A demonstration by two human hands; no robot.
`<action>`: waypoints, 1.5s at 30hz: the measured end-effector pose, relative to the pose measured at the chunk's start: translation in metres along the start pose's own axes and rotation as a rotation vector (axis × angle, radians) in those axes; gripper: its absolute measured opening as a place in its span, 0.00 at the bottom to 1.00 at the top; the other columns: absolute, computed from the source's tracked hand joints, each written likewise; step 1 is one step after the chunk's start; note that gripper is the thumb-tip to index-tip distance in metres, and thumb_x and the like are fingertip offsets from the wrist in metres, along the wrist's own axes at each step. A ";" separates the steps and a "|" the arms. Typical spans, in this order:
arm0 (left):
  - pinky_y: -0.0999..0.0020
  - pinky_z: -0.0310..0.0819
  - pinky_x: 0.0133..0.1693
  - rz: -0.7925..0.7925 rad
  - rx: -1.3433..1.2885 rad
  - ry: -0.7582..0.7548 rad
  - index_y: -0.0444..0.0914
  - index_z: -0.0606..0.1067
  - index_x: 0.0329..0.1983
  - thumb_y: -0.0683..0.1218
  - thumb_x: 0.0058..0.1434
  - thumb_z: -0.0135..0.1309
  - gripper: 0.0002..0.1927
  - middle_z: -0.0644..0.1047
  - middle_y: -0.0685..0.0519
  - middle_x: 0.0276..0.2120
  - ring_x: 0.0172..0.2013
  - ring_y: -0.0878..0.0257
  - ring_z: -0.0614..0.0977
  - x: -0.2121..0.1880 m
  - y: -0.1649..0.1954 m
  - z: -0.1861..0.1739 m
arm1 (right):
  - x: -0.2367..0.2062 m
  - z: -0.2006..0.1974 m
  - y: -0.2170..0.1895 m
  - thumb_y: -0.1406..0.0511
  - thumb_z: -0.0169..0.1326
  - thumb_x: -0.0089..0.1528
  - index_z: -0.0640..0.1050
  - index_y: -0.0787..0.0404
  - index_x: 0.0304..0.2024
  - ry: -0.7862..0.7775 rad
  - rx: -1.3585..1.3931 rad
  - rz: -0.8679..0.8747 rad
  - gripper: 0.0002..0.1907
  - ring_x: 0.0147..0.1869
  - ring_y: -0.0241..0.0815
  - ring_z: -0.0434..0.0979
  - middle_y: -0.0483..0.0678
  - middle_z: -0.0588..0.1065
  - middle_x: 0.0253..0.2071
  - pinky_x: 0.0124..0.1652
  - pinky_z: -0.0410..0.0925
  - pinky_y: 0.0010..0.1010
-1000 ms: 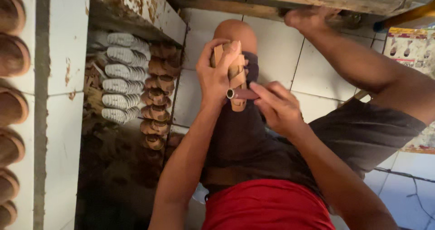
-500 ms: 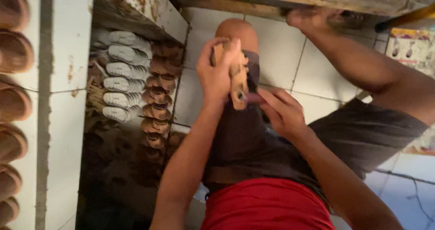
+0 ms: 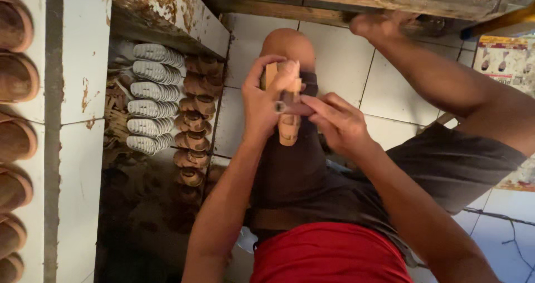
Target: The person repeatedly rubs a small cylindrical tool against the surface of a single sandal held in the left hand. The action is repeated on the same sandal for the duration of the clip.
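A tan sandal sole (image 3: 288, 129) rests lengthwise on my left thigh, just below the knee. My left hand (image 3: 266, 96) wraps around its upper part, thumb over the top. My right hand (image 3: 337, 121) comes in from the right and pinches a dark strap (image 3: 295, 109) with a small metal ring that crosses the sole. Dark shorts cover the thigh under the sole. The far end of the sole is hidden by my left fingers.
A low shelf on the left holds a stack of white ribbed soles (image 3: 149, 97) and a column of brown soles (image 3: 195, 121). Brown insoles (image 3: 15, 110) line the white tiled ledge at far left. A wooden bench edge (image 3: 356, 1) runs along the top.
The view has shifted slightly. My right hand's fingers have moved a little left onto the strap; the left hand keeps its grip on the sole.
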State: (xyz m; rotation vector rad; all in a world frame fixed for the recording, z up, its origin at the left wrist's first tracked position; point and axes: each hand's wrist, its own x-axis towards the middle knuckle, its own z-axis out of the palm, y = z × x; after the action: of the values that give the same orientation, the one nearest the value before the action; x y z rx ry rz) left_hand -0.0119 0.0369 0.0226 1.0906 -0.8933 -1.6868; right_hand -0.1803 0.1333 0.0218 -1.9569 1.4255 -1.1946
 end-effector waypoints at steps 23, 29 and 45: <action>0.63 0.79 0.45 0.308 0.380 0.012 0.32 0.78 0.47 0.43 0.70 0.65 0.10 0.81 0.46 0.42 0.43 0.58 0.82 0.002 -0.012 -0.006 | -0.017 -0.010 0.015 0.75 0.55 0.67 0.75 0.65 0.61 -0.003 0.092 0.073 0.19 0.45 0.44 0.78 0.56 0.77 0.44 0.43 0.71 0.31; 0.63 0.85 0.32 -0.036 -0.056 -0.017 0.36 0.74 0.46 0.43 0.59 0.59 0.14 0.80 0.50 0.38 0.32 0.59 0.86 -0.002 -0.007 -0.005 | -0.016 -0.010 0.010 0.75 0.53 0.69 0.74 0.67 0.63 0.108 0.092 0.090 0.19 0.43 0.44 0.77 0.55 0.79 0.48 0.44 0.72 0.31; 0.62 0.79 0.41 0.194 0.257 0.018 0.32 0.77 0.48 0.44 0.71 0.57 0.10 0.80 0.46 0.40 0.40 0.57 0.82 -0.003 -0.021 -0.013 | -0.006 -0.003 0.021 0.75 0.55 0.68 0.75 0.69 0.61 0.078 0.044 0.067 0.18 0.45 0.44 0.77 0.55 0.79 0.47 0.46 0.72 0.32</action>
State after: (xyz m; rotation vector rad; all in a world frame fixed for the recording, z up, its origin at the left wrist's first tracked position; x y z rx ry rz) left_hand -0.0053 0.0456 0.0000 1.1458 -1.1893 -1.4276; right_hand -0.1946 0.1314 0.0057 -1.8371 1.4788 -1.2735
